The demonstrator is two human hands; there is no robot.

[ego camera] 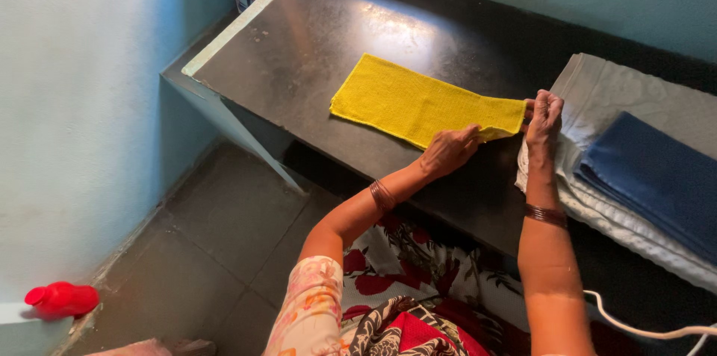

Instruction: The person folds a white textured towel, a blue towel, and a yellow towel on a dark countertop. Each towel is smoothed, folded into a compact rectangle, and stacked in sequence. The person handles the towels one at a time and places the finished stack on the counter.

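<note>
RISK: your pinches sit only on the near end of the yellow cloth (418, 104), so a pull may skew the fold or drag it off the black slab (299, 42) | POSE: left hand (448, 150) grips near corner, right hand (544, 118) clasps far corner, forearms converging | CLOTH: flat, beside the blue towel (657, 177).

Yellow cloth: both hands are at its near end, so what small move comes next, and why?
Probably carry the pinched end across to the far end. The yellow cloth lies flat as a long strip on the black table; the left hand and right hand both grip its near end, the rest lying smooth.
</note>
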